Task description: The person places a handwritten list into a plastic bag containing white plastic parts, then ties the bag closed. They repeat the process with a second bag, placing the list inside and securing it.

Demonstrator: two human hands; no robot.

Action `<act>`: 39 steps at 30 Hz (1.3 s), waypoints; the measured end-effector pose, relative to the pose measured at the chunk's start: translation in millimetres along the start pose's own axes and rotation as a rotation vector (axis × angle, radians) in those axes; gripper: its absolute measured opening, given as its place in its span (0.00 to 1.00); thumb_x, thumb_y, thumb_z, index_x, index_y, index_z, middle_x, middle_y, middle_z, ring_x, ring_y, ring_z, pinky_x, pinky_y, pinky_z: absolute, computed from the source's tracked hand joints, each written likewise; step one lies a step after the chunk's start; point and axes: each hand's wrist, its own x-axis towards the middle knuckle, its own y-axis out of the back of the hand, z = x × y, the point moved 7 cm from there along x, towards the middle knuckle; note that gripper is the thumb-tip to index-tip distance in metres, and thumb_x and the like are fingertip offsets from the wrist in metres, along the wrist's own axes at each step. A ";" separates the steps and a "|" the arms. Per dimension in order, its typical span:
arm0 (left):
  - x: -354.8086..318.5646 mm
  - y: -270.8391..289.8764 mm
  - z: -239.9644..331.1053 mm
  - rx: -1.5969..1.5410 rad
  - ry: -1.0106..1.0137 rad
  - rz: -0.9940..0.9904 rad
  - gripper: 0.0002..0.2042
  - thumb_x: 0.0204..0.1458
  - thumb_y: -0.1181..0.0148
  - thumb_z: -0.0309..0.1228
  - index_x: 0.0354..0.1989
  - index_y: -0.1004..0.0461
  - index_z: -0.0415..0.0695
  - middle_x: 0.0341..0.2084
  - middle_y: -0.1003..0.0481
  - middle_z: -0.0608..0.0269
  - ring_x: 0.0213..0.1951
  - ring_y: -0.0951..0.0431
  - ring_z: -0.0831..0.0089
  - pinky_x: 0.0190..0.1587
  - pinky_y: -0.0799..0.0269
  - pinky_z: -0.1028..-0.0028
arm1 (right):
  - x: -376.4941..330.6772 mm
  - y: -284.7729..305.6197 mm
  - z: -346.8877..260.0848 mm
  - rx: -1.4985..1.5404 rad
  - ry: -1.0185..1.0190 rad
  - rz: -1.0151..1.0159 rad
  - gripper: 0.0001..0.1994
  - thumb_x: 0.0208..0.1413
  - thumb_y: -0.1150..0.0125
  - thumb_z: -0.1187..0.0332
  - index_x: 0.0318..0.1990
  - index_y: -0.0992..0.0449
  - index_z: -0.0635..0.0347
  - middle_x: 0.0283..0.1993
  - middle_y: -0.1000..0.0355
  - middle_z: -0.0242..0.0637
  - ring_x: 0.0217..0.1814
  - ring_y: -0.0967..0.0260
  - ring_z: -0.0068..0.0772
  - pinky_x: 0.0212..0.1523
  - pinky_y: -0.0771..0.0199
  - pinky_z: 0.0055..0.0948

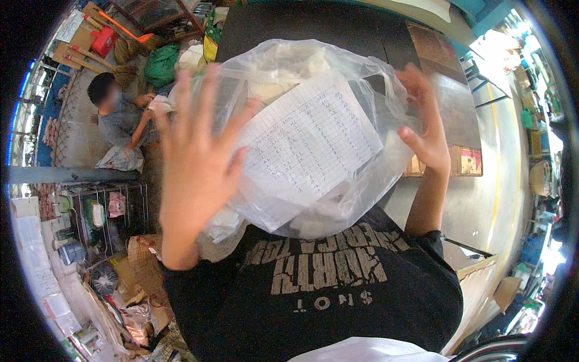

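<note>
1. Currently, the left hand (196, 166) is held up with its fingers spread and thumb apart; its outline is blurred, and no thing is seen gripped by it. The left side of the plastic bag is partly covered by it from this view, but whether the film is touched cannot be told.
2. The right hand (433, 128) is raised at the bag's other side, with thumb and fingers parted and curved toward the film. Whether the film is touched by its fingertips cannot be made out.
3. Between the two hands, the clear plastic bag (375, 190) is seen, wrinkled and bulging, with its lower edge overlapping the black shirt (329, 317).
4. Within the bag's outline, a ruled sheet of paper (313, 142) is shown tilted, covered in handwritten columns. Whether it is covered by film cannot be told. Pale material (301, 57) is seen through the film beyond it.
5. Beyond the bag, a dark bench (386, 30) is set.
6. To the left, pale cloth is held by a seated co-worker (117, 123) in grey, near whom a green bag (161, 65) and a red dustpan (104, 40) are placed.
7. To the right, the grey floor (476, 226) is marked with a yellow line.
</note>
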 end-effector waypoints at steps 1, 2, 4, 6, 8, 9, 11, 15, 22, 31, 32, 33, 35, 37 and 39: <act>-8.0 5.3 -16.0 -0.068 0.086 0.009 0.31 0.51 0.32 0.30 0.67 0.28 0.55 0.72 0.39 0.48 0.73 0.43 0.45 0.72 0.47 0.45 | -6.1 -1.6 8.6 -0.106 -0.038 -0.032 0.34 0.58 0.28 0.56 0.66 0.33 0.65 0.61 0.31 0.39 0.63 0.34 0.33 0.63 0.36 0.32; -16.4 11.1 -32.4 -0.134 0.174 0.020 0.29 0.51 0.32 0.29 0.66 0.27 0.52 0.68 0.35 0.48 0.69 0.37 0.46 0.69 0.41 0.49 | -10.3 -3.8 20.9 -0.153 -0.146 -0.112 0.27 0.60 0.30 0.59 0.60 0.31 0.65 0.57 0.31 0.37 0.59 0.34 0.30 0.59 0.36 0.30; -32.3 12.6 -59.5 -0.273 0.349 -0.072 0.25 0.52 0.32 0.28 0.60 0.26 0.46 0.57 0.27 0.48 0.59 0.27 0.49 0.63 0.32 0.56 | -22.7 -9.8 42.9 -0.298 -0.420 -0.249 0.14 0.64 0.35 0.65 0.49 0.28 0.65 0.50 0.31 0.32 0.51 0.35 0.25 0.51 0.35 0.25; -50.9 2.1 -79.7 -0.396 0.571 -0.314 0.18 0.54 0.32 0.29 0.53 0.24 0.40 0.44 0.20 0.50 0.47 0.20 0.53 0.56 0.26 0.60 | -17.4 -5.3 24.2 -0.022 -0.240 -0.062 0.08 0.66 0.39 0.69 0.43 0.28 0.65 0.46 0.34 0.30 0.46 0.37 0.22 0.46 0.38 0.22; -50.7 8.6 -76.0 -0.471 0.445 -0.258 0.16 0.56 0.32 0.31 0.50 0.24 0.40 0.39 0.20 0.51 0.42 0.19 0.53 0.50 0.24 0.61 | -15.4 5.5 7.8 0.105 -0.177 0.128 0.05 0.68 0.44 0.71 0.40 0.28 0.64 0.47 0.33 0.33 0.47 0.38 0.22 0.46 0.38 0.22; -52.8 7.2 -76.6 -0.517 0.466 -0.256 0.14 0.57 0.32 0.32 0.49 0.24 0.39 0.36 0.19 0.51 0.39 0.18 0.53 0.47 0.23 0.61 | -10.2 7.9 -4.0 0.095 -0.079 0.164 0.06 0.68 0.44 0.70 0.40 0.27 0.63 0.49 0.32 0.35 0.48 0.38 0.24 0.47 0.38 0.23; -56.2 -0.1 -71.8 -0.647 0.489 -0.248 0.16 0.59 0.34 0.33 0.52 0.25 0.40 0.37 0.20 0.49 0.38 0.18 0.52 0.44 0.23 0.62 | 3.5 11.1 -24.1 0.068 0.109 0.238 0.07 0.69 0.45 0.68 0.41 0.27 0.62 0.53 0.31 0.39 0.49 0.38 0.27 0.50 0.37 0.25; -61.3 -12.1 -67.4 -0.509 0.525 -0.208 0.20 0.62 0.36 0.34 0.59 0.29 0.42 0.37 0.20 0.50 0.37 0.18 0.58 0.39 0.23 0.63 | 20.0 -11.9 -40.7 0.197 0.301 0.282 0.14 0.72 0.48 0.58 0.44 0.26 0.60 0.66 0.33 0.54 0.68 0.35 0.45 0.67 0.37 0.43; -36.4 24.2 -21.5 -0.820 0.110 0.277 0.24 0.51 0.37 0.18 0.59 0.26 0.51 0.34 0.27 0.60 0.38 0.22 0.64 0.39 0.25 0.65 | 26.6 -66.1 -43.3 0.533 0.190 -0.011 0.21 0.69 0.44 0.49 0.54 0.32 0.58 0.59 0.29 0.55 0.63 0.32 0.48 0.63 0.34 0.48; -2.3 11.9 60.6 -0.874 -0.251 0.299 0.28 0.45 0.35 0.20 0.59 0.24 0.51 0.41 0.25 0.64 0.47 0.23 0.59 0.51 0.24 0.61 | 33.8 -129.1 -80.9 0.000 0.421 -0.430 0.18 0.43 0.32 0.65 0.43 0.24 0.62 0.41 0.28 0.42 0.43 0.30 0.49 0.54 0.34 0.44; -2.5 9.3 59.1 -0.894 -0.238 0.287 0.28 0.46 0.36 0.21 0.60 0.25 0.51 0.43 0.24 0.64 0.48 0.23 0.59 0.52 0.25 0.60 | 33.5 -125.8 -81.8 0.027 0.422 -0.402 0.12 0.44 0.31 0.69 0.37 0.24 0.62 0.35 0.28 0.40 0.40 0.29 0.48 0.53 0.33 0.44; -4.2 10.8 54.2 -0.877 -0.224 0.363 0.27 0.47 0.36 0.21 0.60 0.25 0.50 0.44 0.24 0.63 0.49 0.23 0.58 0.55 0.26 0.59 | 33.7 -124.2 -80.3 -0.013 0.422 -0.381 0.11 0.45 0.31 0.70 0.36 0.24 0.62 0.34 0.28 0.39 0.40 0.30 0.48 0.53 0.33 0.44; -7.0 8.6 46.9 -0.846 -0.189 0.487 0.27 0.48 0.36 0.23 0.60 0.26 0.48 0.48 0.24 0.61 0.52 0.23 0.56 0.60 0.28 0.55 | 31.7 -117.4 -78.5 -0.008 0.421 -0.264 0.09 0.45 0.31 0.72 0.34 0.24 0.61 0.32 0.28 0.38 0.38 0.30 0.47 0.52 0.33 0.43; -5.7 -6.5 44.1 -0.751 -0.092 0.476 0.26 0.48 0.33 0.27 0.59 0.26 0.47 0.50 0.24 0.60 0.55 0.24 0.53 0.65 0.33 0.52 | 28.4 -115.4 -77.8 -0.022 0.462 -0.236 0.09 0.47 0.30 0.73 0.33 0.25 0.61 0.32 0.28 0.37 0.37 0.31 0.46 0.51 0.32 0.42; -3.0 -25.0 45.8 -0.673 -0.093 0.423 0.27 0.47 0.31 0.30 0.58 0.26 0.45 0.51 0.24 0.58 0.58 0.25 0.51 0.69 0.38 0.50 | 26.9 -115.7 -74.9 -0.008 0.454 -0.244 0.09 0.48 0.31 0.74 0.35 0.25 0.61 0.34 0.28 0.38 0.38 0.31 0.45 0.50 0.32 0.41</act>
